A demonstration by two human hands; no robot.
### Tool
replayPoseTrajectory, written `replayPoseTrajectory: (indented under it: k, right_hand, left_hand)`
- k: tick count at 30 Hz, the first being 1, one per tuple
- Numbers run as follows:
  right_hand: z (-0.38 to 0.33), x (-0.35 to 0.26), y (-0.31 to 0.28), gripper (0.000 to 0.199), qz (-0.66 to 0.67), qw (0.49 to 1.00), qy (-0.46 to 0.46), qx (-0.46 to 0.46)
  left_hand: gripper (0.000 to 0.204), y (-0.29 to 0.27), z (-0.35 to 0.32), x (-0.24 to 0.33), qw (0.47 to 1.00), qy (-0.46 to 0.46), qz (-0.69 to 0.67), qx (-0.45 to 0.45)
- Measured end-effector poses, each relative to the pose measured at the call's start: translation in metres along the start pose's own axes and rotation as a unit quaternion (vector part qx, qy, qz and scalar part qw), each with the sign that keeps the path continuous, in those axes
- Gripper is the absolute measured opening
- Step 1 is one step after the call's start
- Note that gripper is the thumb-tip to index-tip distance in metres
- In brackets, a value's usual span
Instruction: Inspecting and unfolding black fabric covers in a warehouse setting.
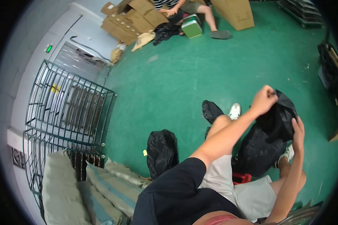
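Observation:
A large black plastic bag (pixel 262 152), bulging in its lower part, stands on the floor between my legs. My left hand (pixel 266 100) pinches the upper edge of its mouth with closed fingers. On the opposite side, my right hand (pixel 298 132) grips the rim, its fingers lying along the outside of the plastic. Between the two hands the mouth is spread and raised. What the bag contains is hidden. Just below the bag, between my thighs, part of a red plastic object (pixel 241 178) shows.
Black bags (pixel 162 153) (pixel 212 111) lie on the green floor to my left and ahead. Stuffed woven sacks (pixel 109 185) and green wire cages (pixel 69 103) stand at left. Far off, a person sits beside a green box (pixel 192 27), near stacked cartons (pixel 137 22) and a tall carton (pixel 234 14).

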State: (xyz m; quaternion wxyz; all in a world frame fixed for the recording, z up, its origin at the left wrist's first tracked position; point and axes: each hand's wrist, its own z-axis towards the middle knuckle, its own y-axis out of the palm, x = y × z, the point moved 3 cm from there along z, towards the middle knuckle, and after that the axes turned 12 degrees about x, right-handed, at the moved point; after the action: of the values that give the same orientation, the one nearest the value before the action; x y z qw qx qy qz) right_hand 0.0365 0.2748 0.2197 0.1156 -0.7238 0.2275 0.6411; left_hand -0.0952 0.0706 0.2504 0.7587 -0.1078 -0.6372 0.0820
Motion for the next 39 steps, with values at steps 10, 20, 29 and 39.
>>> replayPoseTrajectory:
  k: [10, 20, 29, 39]
  right_hand:
    - [-0.011, -0.029, 0.01, 0.026, 0.159, 0.969, 0.161, -0.095]
    - [-0.007, -0.017, 0.013, 0.036, 0.241, 0.927, 0.272, -0.091]
    - [-0.027, -0.05, 0.026, 0.115, 0.014, 0.97, 0.089, -0.226]
    - [-0.003, -0.012, 0.032, 0.035, 0.024, 0.999, -0.013, 0.017]
  left_hand:
    - [0.036, 0.013, -0.041, 0.065, 0.948, 0.189, -0.128, -0.222]
    - [0.024, 0.016, -0.053, 0.059, 0.935, 0.336, -0.017, -0.112]
    - [0.026, 0.0, -0.016, 0.028, 0.99, 0.097, 0.011, 0.097]
    - [0.051, 0.008, -0.006, 0.0, 0.999, -0.019, -0.037, 0.025]
